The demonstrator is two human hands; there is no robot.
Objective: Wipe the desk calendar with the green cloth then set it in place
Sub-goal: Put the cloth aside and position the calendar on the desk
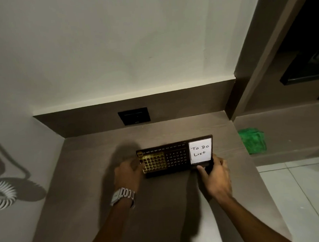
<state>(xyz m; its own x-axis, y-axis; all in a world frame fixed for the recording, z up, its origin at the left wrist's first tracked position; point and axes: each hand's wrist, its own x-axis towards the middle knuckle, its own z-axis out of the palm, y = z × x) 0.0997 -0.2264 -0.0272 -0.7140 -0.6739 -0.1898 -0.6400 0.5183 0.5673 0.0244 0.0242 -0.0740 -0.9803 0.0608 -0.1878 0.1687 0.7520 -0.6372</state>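
Presently, both hands steady the desk calendar [175,156] on the brown desk [164,203]: the left hand [129,172] curls against its 9 o'clock end and the right hand [215,175] pinches its 3 o'clock corner, apparently to seat it squarely. Its long axis runs 9 to 3 o'clock, its face, with the "To Do List" note [200,151], tilted toward the viewer. The green cloth [252,141] lies well apart at 3 o'clock, on a lower ledge [287,148].
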